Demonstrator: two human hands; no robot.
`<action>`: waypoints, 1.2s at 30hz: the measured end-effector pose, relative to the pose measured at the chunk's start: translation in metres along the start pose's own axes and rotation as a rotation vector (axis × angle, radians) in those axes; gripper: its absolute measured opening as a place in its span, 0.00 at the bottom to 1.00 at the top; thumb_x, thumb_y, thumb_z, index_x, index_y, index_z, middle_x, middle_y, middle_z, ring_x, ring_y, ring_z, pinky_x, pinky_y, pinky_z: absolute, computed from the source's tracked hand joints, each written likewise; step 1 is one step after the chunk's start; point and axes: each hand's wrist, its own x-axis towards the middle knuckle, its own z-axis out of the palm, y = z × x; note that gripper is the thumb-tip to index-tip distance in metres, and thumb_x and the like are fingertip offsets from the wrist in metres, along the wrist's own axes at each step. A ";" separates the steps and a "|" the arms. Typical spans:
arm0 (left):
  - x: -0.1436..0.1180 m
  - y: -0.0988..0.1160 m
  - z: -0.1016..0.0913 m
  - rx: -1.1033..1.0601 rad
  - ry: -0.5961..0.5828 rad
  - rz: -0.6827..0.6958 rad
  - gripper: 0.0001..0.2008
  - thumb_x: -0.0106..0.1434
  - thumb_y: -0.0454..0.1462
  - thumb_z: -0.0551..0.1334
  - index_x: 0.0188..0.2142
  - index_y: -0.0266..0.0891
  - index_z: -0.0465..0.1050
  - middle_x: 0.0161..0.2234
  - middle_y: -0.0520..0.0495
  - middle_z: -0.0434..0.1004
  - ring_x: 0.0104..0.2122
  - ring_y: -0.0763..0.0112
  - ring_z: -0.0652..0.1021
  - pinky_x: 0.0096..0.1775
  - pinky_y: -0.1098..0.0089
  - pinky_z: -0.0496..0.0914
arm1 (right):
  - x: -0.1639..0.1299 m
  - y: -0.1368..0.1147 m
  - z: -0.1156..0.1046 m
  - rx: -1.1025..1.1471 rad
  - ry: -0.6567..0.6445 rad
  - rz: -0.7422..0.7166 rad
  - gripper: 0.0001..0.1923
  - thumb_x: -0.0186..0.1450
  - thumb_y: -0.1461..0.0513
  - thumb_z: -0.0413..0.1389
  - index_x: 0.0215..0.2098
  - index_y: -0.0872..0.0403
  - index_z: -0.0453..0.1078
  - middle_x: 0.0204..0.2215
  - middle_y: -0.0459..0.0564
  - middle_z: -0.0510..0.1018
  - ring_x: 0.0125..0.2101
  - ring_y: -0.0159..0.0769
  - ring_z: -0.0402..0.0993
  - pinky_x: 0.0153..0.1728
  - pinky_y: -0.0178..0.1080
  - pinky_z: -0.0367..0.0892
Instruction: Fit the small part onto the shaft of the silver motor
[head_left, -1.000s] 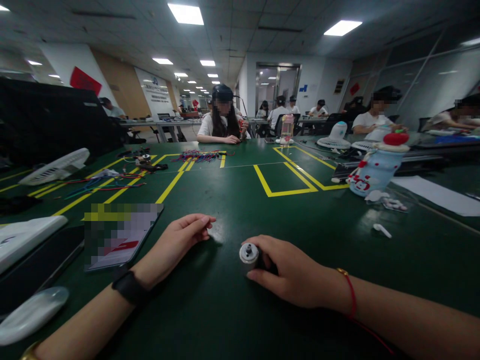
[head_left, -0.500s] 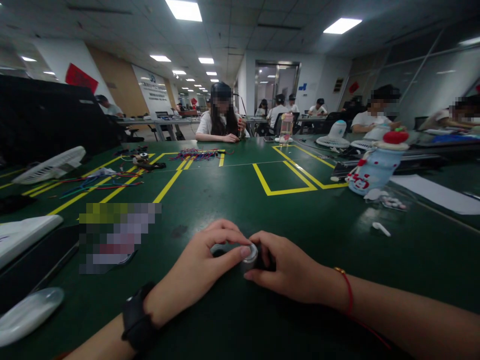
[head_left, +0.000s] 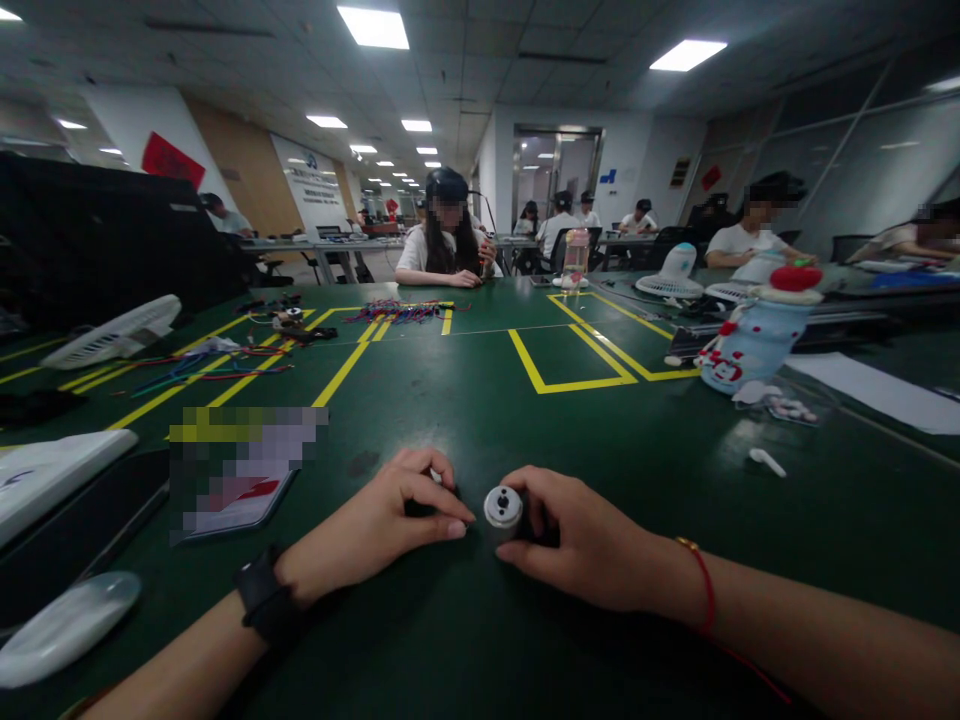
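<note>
While the small motor (head_left: 502,508) is pinched on the worktop (head_left: 480,400) by the right hand (head_left: 581,545), a fitting step is judged underway; the left hand (head_left: 390,520), fingers curled together, needs aligning just beside it.

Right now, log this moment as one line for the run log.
right hand: holds small metal cylinder on green table | left hand: curled beside it, not touching | phone: left

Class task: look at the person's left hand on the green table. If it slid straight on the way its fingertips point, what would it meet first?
Most likely the small silver motor held by the right hand; the left hand points right at it, with only a small gap.
</note>
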 end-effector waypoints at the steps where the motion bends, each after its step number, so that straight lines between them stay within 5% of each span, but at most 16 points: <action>1: 0.000 0.000 0.001 0.033 -0.017 0.006 0.06 0.62 0.42 0.64 0.38 0.54 0.81 0.42 0.50 0.70 0.45 0.63 0.70 0.49 0.61 0.62 | 0.000 0.000 0.000 0.001 0.001 -0.003 0.18 0.59 0.60 0.61 0.46 0.53 0.66 0.33 0.46 0.72 0.29 0.32 0.67 0.28 0.35 0.61; 10: 0.001 0.000 0.002 0.067 -0.024 0.021 0.08 0.62 0.42 0.64 0.40 0.54 0.80 0.43 0.50 0.72 0.46 0.62 0.70 0.49 0.60 0.62 | -0.001 0.000 0.000 0.013 -0.011 0.004 0.18 0.59 0.60 0.61 0.46 0.53 0.66 0.33 0.46 0.72 0.28 0.32 0.66 0.28 0.35 0.61; 21: 0.003 -0.017 -0.008 0.067 0.153 -0.057 0.10 0.66 0.39 0.56 0.41 0.46 0.77 0.43 0.48 0.74 0.45 0.62 0.72 0.50 0.59 0.66 | -0.001 -0.001 -0.002 -0.005 -0.023 0.009 0.19 0.60 0.59 0.61 0.47 0.53 0.66 0.33 0.47 0.72 0.29 0.32 0.66 0.28 0.36 0.62; 29: 0.001 -0.011 -0.008 0.074 0.129 -0.045 0.10 0.66 0.37 0.57 0.42 0.46 0.77 0.43 0.48 0.73 0.45 0.62 0.72 0.49 0.60 0.66 | -0.002 -0.003 -0.003 -0.011 -0.031 0.012 0.19 0.60 0.59 0.61 0.48 0.52 0.65 0.34 0.47 0.73 0.29 0.33 0.67 0.28 0.36 0.62; 36: -0.006 0.005 -0.003 0.143 -0.056 -0.020 0.14 0.55 0.41 0.69 0.43 0.50 0.76 0.49 0.50 0.69 0.51 0.56 0.69 0.54 0.52 0.59 | -0.001 0.000 -0.001 -0.004 -0.027 0.001 0.18 0.60 0.60 0.61 0.47 0.51 0.65 0.34 0.45 0.73 0.29 0.32 0.67 0.28 0.35 0.62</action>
